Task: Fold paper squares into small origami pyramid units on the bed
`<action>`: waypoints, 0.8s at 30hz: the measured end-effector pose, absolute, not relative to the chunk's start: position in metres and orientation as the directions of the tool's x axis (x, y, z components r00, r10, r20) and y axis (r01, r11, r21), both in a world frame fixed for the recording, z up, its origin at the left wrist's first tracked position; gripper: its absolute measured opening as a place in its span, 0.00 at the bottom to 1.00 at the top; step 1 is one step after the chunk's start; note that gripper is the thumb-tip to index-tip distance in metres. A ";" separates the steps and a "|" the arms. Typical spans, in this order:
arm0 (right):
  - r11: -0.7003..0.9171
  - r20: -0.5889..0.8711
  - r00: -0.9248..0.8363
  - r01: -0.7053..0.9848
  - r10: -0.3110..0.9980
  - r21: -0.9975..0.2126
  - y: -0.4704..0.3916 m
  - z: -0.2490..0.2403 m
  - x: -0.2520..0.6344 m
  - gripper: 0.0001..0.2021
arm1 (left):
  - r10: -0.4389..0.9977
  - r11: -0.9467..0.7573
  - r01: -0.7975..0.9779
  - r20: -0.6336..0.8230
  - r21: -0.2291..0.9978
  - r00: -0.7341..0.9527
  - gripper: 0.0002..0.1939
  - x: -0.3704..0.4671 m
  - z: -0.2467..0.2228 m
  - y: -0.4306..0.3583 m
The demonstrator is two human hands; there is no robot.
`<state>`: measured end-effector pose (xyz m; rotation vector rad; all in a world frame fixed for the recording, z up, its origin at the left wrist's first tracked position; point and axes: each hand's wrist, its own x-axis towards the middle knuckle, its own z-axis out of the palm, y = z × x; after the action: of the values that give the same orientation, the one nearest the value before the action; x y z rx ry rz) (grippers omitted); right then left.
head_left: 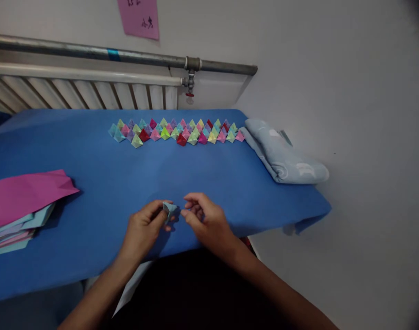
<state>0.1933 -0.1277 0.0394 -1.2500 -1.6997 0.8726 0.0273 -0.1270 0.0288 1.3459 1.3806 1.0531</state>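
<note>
Between the thumb and fingers of my left hand (146, 224) is a small light-blue folded paper piece (169, 209), held above the near part of the blue-covered table. Just to its right, my right hand (207, 220) is raised with its thumb and index finger apart, and nothing shows between them. A small gap separates the right fingertips from the paper. Farther back, several folded paper pieces (193, 137) in pink, red, green, yellow, blue and purple stand in close rows.
A stack of coloured paper sheets (27, 195), magenta on top, lies at the left. A folded light-blue patterned blanket (288, 158) rests at the right edge of the blue tablecloth (109, 174). Behind stand a white radiator (102, 94) and a metal pipe (144, 58); a wall is at right.
</note>
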 end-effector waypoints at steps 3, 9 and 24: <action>0.132 0.095 -0.138 0.296 0.986 -0.946 -0.126 0.036 0.192 0.07 | 0.973 0.230 -0.059 -0.229 0.971 0.021 0.13 0.028 0.032 -0.126; -0.008 -0.028 -0.208 0.099 0.978 -0.995 -0.126 0.032 0.184 0.02 | 0.939 0.345 -0.241 -0.336 0.907 0.078 0.14 0.030 0.031 -0.130; 0.357 0.269 -0.266 0.376 0.926 -0.855 -0.126 0.028 0.182 0.09 | 0.973 -0.127 0.474 0.203 0.871 -0.112 0.06 0.030 0.019 -0.127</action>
<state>0.1818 -0.1259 0.0277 -1.1444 -1.8166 0.8627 0.0301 -0.1274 0.0191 1.6204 1.6041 1.1935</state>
